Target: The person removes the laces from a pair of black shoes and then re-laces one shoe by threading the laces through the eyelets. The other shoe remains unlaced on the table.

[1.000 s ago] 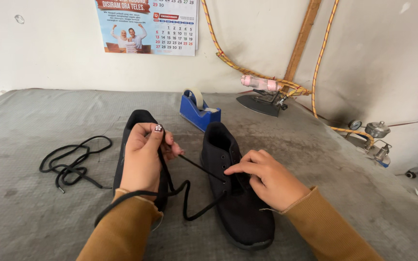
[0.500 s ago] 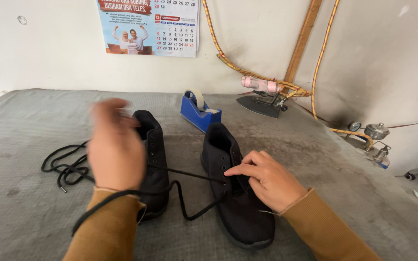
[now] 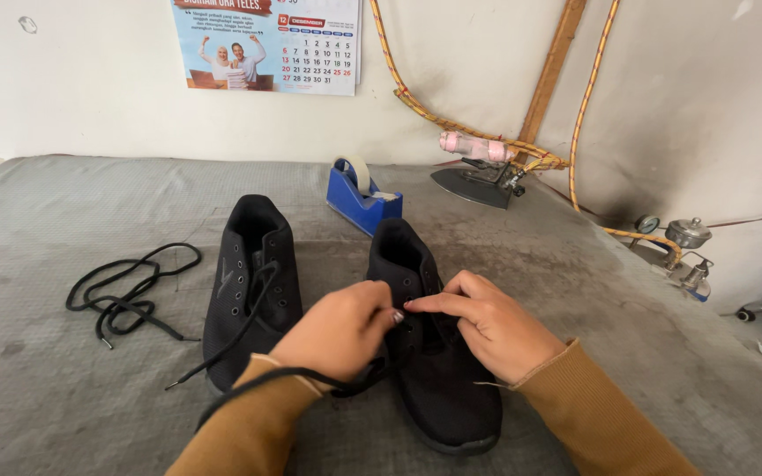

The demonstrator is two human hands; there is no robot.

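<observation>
Two black shoes stand side by side on the grey padded table (image 3: 63,397). My right hand (image 3: 485,326) rests on the eyelets of the right shoe (image 3: 438,388), index finger stretched left. My left hand (image 3: 341,330) meets it at the same eyelets, fingers pinched on the black lace (image 3: 310,381) that loops back over my left sleeve. Another length of that lace trails across the left shoe (image 3: 253,273) and ends on the table. Whether my right fingers grip the lace is hidden.
A loose black lace (image 3: 125,291) lies coiled at the left. A blue tape dispenser (image 3: 362,196) stands behind the shoes, a steam iron (image 3: 482,172) with braided yellow hoses further back right. A small metal pot (image 3: 686,234) sits at the right edge. A calendar hangs on the wall.
My left hand has swung from the left, where it pulled the lace out, back to the right shoe's eyelets. The left shoe is now uncovered. My right hand has stayed put.
</observation>
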